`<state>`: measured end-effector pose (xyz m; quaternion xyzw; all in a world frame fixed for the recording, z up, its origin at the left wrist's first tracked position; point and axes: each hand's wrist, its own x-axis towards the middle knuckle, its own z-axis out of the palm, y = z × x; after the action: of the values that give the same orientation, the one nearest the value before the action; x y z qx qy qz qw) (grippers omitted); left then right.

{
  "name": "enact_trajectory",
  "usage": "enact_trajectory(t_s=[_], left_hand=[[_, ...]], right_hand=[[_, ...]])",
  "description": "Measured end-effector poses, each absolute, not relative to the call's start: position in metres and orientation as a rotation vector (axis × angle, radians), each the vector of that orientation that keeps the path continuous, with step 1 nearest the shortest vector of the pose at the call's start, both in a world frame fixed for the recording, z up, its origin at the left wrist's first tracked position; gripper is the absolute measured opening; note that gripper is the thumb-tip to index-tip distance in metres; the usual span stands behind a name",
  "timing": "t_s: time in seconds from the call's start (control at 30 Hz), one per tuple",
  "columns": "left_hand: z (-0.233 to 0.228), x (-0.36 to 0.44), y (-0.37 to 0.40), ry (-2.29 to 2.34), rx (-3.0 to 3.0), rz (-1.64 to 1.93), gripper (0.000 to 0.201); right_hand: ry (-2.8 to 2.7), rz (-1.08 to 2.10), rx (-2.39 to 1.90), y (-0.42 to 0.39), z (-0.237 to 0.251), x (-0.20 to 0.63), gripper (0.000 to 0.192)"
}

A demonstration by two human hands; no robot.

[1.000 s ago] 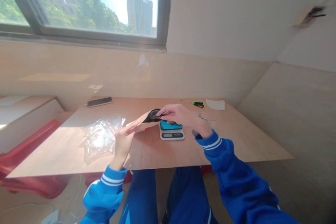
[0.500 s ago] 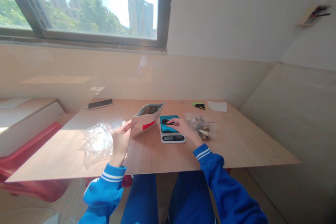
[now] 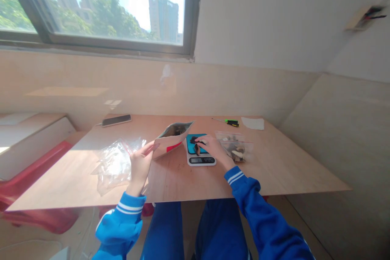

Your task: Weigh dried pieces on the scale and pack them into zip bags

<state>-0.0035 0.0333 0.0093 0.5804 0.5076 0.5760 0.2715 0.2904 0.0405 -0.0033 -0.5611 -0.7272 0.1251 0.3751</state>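
Observation:
My left hand (image 3: pixel 141 162) grips the left edge of a paper pouch (image 3: pixel 169 147) with a red patch and a silvery lining. The pouch leans with its mouth open, and dark bits (image 3: pixel 176 131) show inside. Just right of it stands a small white kitchen scale (image 3: pixel 201 162) with a teal top. My right hand (image 3: pixel 213 148) is over that top, thumb and fingers pinched on a dark, flat, dried-looking piece (image 3: pixel 197 150) with a brownish face. Another dark piece (image 3: pixel 193 139) is by the fingertips, on the scale's top. The display digits are too small to read.
Clear zip bags with brown and white pieces (image 3: pixel 237 153) lie right of the scale. Crumpled clear bags (image 3: pixel 114 166) are at left. Farther back are a phone (image 3: pixel 116 120), screwdrivers (image 3: pixel 231 122) and white paper (image 3: pixel 252 123). Dark crumbs dot the wooden table (image 3: pixel 274 170).
A second dark piece with a brownish face now shows below my right fingertips. The pouch mouth has tipped slightly lower toward me. Both hands stay almost in place.

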Motion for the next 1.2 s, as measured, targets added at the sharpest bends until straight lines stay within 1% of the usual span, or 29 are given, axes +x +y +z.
enact_trajectory(t_s=[0.17,0.3,0.37,0.47,0.6,0.67,0.8,0.83,0.9,0.97,1.03,1.1,1.2], left_hand=[[0.009,-0.003,0.032,1.36,1.566,1.571,0.023],[0.008,-0.003,0.031,1.341,1.561,1.582,0.023],[0.008,-0.004,0.031,1.323,1.56,1.58,0.023],[0.007,-0.005,0.032,1.335,1.564,1.573,0.023],[0.006,-0.004,0.034,1.376,1.571,1.569,0.022],[0.006,-0.004,0.034,1.384,1.575,1.564,0.022],[0.005,-0.004,0.032,1.359,1.579,1.562,0.024],[0.005,-0.004,0.031,1.353,1.583,1.563,0.025],[0.005,-0.003,0.03,1.357,1.591,1.568,0.024],[0.005,-0.003,0.03,1.365,1.594,1.575,0.023],[0.004,-0.002,0.03,1.355,1.598,1.575,0.023],[0.004,-0.002,0.029,1.336,1.607,1.567,0.024],[0.002,-0.003,0.027,1.322,1.642,1.55,0.024]], right_hand=[[-1.788,0.249,-1.524,0.068,-0.007,0.298,0.02],[-1.794,0.225,-1.625,0.087,-0.01,0.3,0.017],[-1.781,0.201,-1.682,0.089,-0.01,0.3,0.017],[-1.755,0.179,-1.728,0.083,-0.009,0.301,0.024],[-1.71,0.181,-1.673,0.071,0.0,0.302,0.026],[-1.668,0.19,-1.597,0.067,0.012,0.301,0.029],[-1.555,0.234,-1.411,0.053,0.053,0.289,0.043],[-1.534,0.278,-1.336,0.048,0.066,0.284,0.045],[-1.539,0.474,-1.088,0.034,0.091,0.273,0.042],[-1.718,0.658,-0.973,0.022,0.114,0.261,0.036],[-1.963,0.75,-0.989,0.013,0.129,0.25,0.033],[-2.152,0.731,-1.053,0.011,0.138,0.24,0.031],[-2.4,0.619,-1.159,0.018,0.143,0.229,0.032]])
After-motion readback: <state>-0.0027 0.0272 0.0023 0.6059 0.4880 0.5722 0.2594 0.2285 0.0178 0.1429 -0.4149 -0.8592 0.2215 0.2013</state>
